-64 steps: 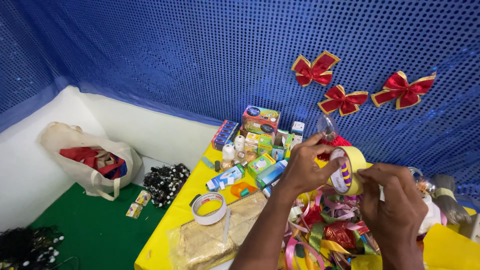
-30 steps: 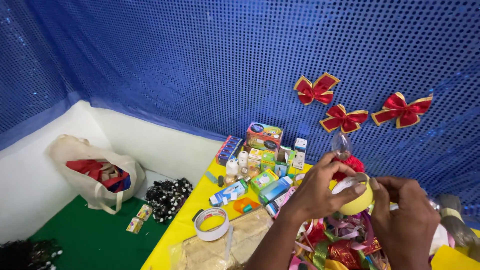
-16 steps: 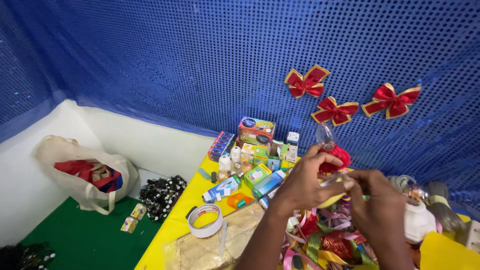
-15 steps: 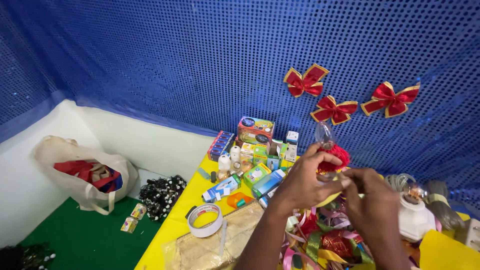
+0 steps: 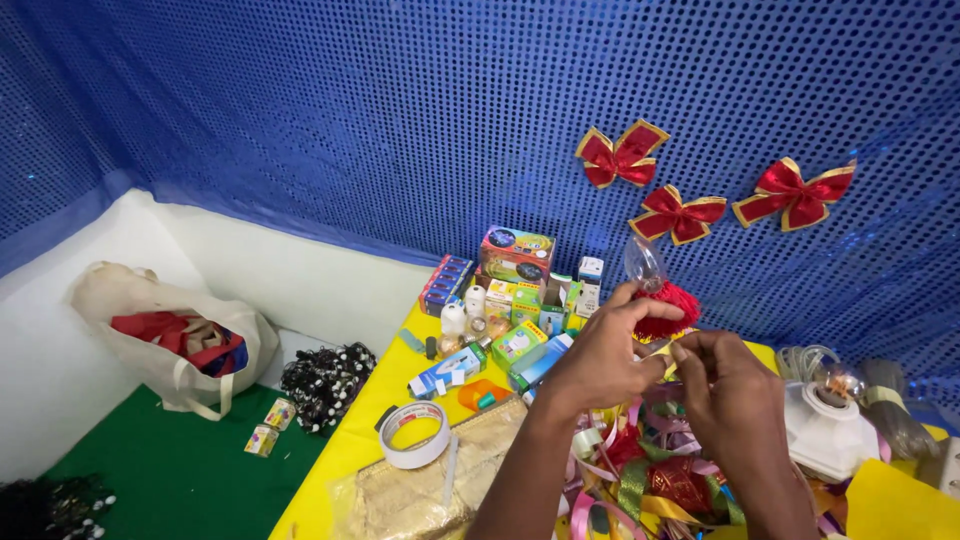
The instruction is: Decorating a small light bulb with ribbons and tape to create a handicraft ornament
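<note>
The yellow tape roll (image 5: 668,352) is almost wholly hidden between the two hands, above the heap of coloured ribbons (image 5: 650,480) on the yellow table (image 5: 345,450); only a sliver of yellow shows between the fingers. The left hand (image 5: 605,352) is curled round the roll from the left, its fingertips closed on it and reaching toward the red tassel (image 5: 665,303) just behind. The right hand (image 5: 725,390) meets it from the right, thumb and forefinger pinched together at the roll's edge; whether they grip a loose end of tape cannot be told.

Two seconds earlier the roll stood in plain sight between the hands, its open ring facing the camera. Since then the hands have drawn together and closed over it, and the right hand has moved up from below.

Left of the ribbons lies a white tape roll (image 5: 415,435) on the table beside a golden fabric pouch (image 5: 425,490). Beyond the ribbons small coloured boxes (image 5: 515,290) stand against the blue sequined backdrop (image 5: 400,120), which carries three red bows (image 5: 680,213).
</note>
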